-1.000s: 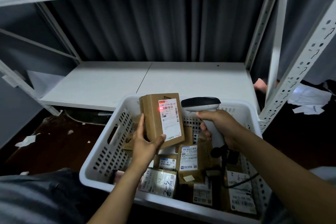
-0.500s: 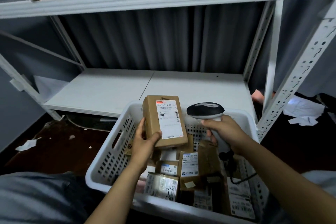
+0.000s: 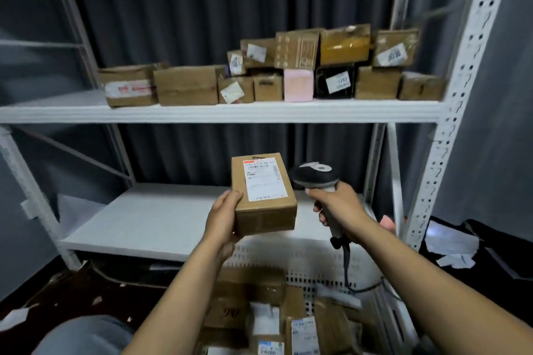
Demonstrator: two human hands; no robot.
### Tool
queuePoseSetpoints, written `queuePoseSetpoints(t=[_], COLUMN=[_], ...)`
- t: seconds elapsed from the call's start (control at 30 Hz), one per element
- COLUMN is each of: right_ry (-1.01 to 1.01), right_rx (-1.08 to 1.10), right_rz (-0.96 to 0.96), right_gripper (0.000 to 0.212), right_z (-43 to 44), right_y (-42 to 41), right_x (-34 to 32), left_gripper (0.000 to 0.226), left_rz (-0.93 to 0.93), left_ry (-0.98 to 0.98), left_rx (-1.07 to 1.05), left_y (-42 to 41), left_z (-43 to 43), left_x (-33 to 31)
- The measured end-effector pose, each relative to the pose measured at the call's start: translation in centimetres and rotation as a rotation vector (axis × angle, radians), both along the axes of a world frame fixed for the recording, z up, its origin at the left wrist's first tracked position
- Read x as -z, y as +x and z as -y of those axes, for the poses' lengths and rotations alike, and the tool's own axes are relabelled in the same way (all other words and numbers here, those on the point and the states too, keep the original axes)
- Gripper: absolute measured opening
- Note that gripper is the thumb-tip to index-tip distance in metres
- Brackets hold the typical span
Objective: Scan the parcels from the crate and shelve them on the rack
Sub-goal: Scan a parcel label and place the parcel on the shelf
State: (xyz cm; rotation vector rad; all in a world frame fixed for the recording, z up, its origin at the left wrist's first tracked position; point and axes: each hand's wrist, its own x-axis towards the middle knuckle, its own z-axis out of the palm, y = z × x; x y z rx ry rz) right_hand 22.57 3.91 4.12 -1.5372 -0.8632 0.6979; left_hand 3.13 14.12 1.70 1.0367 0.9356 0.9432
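My left hand (image 3: 222, 217) grips a small brown cardboard parcel (image 3: 264, 196) with a white label on top, held level in front of the bare lower shelf (image 3: 150, 219). Right beside it, my right hand (image 3: 340, 207) holds a black and white barcode scanner (image 3: 315, 176) by its handle, its cable trailing down. Below, the white perforated crate (image 3: 311, 262) holds several labelled parcels (image 3: 271, 317). Many boxes (image 3: 271, 72) stand on the rack's middle shelf (image 3: 219, 112).
The white metal rack has a perforated upright (image 3: 458, 89) at right and diagonal braces at left. A dark curtain hangs behind. Papers (image 3: 450, 245) lie on the dark floor at right, scraps at left. My knee (image 3: 83, 334) shows at bottom left.
The view has tilted up and both hands have risen; the parcel went from over the crate to in front of the lower shelf. The red scan light on the label is gone.
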Motion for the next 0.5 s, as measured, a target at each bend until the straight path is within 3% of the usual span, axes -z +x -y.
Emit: queuePoseSetpoints(t=[0.3, 0.5], right_ry=[0.151, 0.197], right_rx=[0.116, 0.131], right_rz=[0.163, 0.192], right_gripper=[0.016, 0.017], right_z=[-2.8, -4.8], right_y=[-0.8, 0.6], right_x=[-11.8, -16.9], left_gripper=[0.021, 0.020], left_rz=[0.048, 0.009], left_ry=[0.114, 0.199], left_rx=[-0.005, -0.022], left_y=[-0.9, 0.4], left_z=[-3.6, -6.6], left_x=[-14.7, -21.2])
